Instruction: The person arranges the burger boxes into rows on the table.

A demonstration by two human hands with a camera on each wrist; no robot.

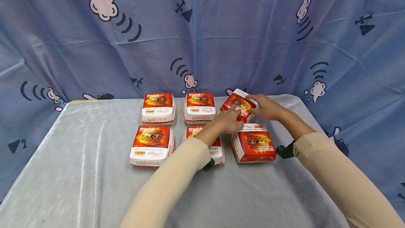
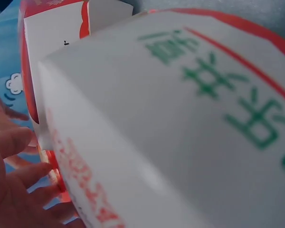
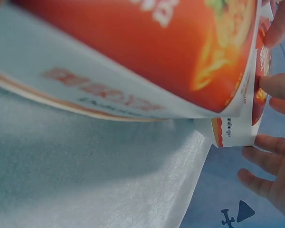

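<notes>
A red-and-white burger box [image 1: 238, 103] sits turned and tilted at the back right of the group. My right hand [image 1: 268, 107] grips its right side, thumb and fingers spread along the edge. From the front left, my left hand [image 1: 228, 120] holds the same box, fingers reaching over its top. Just in front of it lies another burger box [image 1: 255, 143], its red side facing me. The left wrist view is mostly filled by a near box's white side [image 2: 147, 123], past which the fingers show at the left. In the right wrist view, fingers [image 3: 278, 88] touch the held box.
Burger boxes stand in two rows: back-left box [image 1: 158, 110], back-middle box [image 1: 200, 107], front-left box [image 1: 152, 146], and a front-middle box [image 1: 217, 152] partly hidden by my left forearm. Grey cloth covers the table [image 1: 63, 171]. A blue patterned curtain [image 1: 215, 45] hangs behind.
</notes>
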